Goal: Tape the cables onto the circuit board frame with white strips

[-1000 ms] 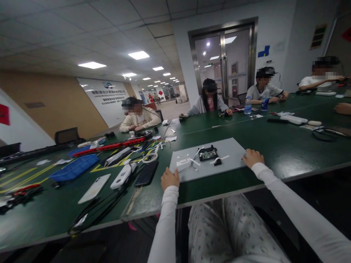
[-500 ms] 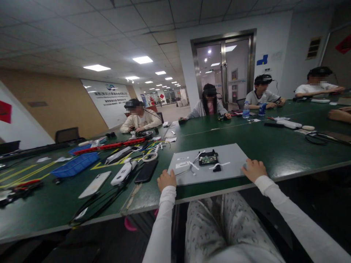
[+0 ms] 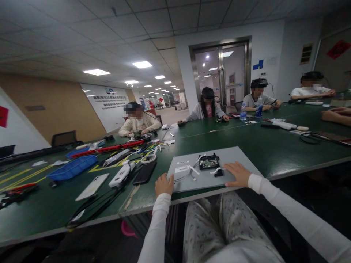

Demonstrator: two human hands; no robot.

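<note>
A flat grey panel [image 3: 200, 182] lies on the green table in front of me. On it sits a black frame with a green circuit board [image 3: 210, 163]. A thin cable [image 3: 183, 178] and white ribbon strips run beside it, and a small black part [image 3: 218, 173] lies just below. My left hand [image 3: 163, 184] is closed at the panel's near left corner, thumb along the edge. My right hand [image 3: 238, 174] is open over the panel's right part, fingers spread, its fingertips close to the white ribbon [image 3: 216, 170] by the small black part. Whether they touch it I cannot tell.
To the left lie a black phone [image 3: 144, 172], a white phone [image 3: 92, 187], a white device with black cables [image 3: 122, 174], a tape roll [image 3: 148, 158] and a blue tray [image 3: 71, 168]. Several people sit around the table. Bottles [image 3: 243, 111] stand at the far side.
My right hand has let go of the panel's right edge and moved left over the panel, fingers opening toward the small black part. My left hand stays at the left corner.
</note>
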